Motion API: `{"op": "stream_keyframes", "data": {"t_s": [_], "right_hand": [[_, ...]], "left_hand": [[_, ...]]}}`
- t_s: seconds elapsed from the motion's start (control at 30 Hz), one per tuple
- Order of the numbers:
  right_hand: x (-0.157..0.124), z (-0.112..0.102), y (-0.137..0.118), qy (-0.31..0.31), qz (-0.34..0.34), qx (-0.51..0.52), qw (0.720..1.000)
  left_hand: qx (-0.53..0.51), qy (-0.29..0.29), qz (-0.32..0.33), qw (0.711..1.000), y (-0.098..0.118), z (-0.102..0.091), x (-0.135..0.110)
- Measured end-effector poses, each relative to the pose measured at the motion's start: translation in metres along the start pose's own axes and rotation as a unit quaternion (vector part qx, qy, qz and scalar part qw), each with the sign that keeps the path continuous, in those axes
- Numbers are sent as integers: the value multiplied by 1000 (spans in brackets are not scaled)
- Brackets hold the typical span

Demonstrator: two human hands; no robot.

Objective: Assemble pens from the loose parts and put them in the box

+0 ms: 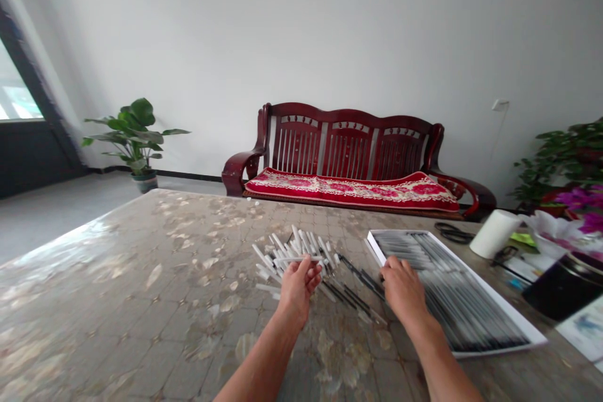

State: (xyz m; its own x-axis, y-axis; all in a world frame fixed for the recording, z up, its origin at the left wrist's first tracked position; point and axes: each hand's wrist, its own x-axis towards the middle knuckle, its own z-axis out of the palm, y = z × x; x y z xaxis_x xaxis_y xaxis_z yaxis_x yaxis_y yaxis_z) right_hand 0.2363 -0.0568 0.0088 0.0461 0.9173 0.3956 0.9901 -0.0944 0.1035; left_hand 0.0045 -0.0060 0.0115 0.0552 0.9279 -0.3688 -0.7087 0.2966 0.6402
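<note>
My left hand point(298, 286) is raised a little over the table, its fingers curled round a thin white pen barrel point(298, 258) held crosswise. Just beyond it lies a loose pile of white pen barrels point(288, 251). Several dark pen refills point(357, 282) lie on the table between my hands. My right hand point(401, 287) rests palm down at the left edge of a white tray point(511, 311) filled with rows of dark pens; its fingertips touch the dark pens, and I cannot see whether they grip one.
The table point(141, 289) has a glossy patterned cover. At the right stand a white paper roll point(494, 233), black scissors point(451, 232), a black pot point(563, 286) and purple flowers point(581, 204). A wooden bench with a red cushion point(351, 188) and potted plants point(134, 138) stand behind.
</note>
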Motion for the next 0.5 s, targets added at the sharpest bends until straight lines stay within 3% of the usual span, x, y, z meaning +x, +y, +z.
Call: {"op": "stream_keyframes", "data": {"t_s": [0.13, 0.23, 0.3, 0.4, 0.5], "right_hand": [[3, -3, -1, 18, 13, 52, 998], [7, -4, -12, 42, 58, 203, 977], [8, -3, -28, 37, 93, 357, 929], [7, -3, -57, 33, 129, 551, 824], [5, -5, -80, 15, 188, 676, 712]], "left_hand": [[3, -5, 0, 1000, -1, 1, 0], [3, -14, -5, 1000, -3, 1, 0], [1, -24, -7, 1000, -6, 2, -1], [-3, -41, -9, 999, -8, 3, -3], [-6, -53, -9, 999, -9, 3, -4]]}}
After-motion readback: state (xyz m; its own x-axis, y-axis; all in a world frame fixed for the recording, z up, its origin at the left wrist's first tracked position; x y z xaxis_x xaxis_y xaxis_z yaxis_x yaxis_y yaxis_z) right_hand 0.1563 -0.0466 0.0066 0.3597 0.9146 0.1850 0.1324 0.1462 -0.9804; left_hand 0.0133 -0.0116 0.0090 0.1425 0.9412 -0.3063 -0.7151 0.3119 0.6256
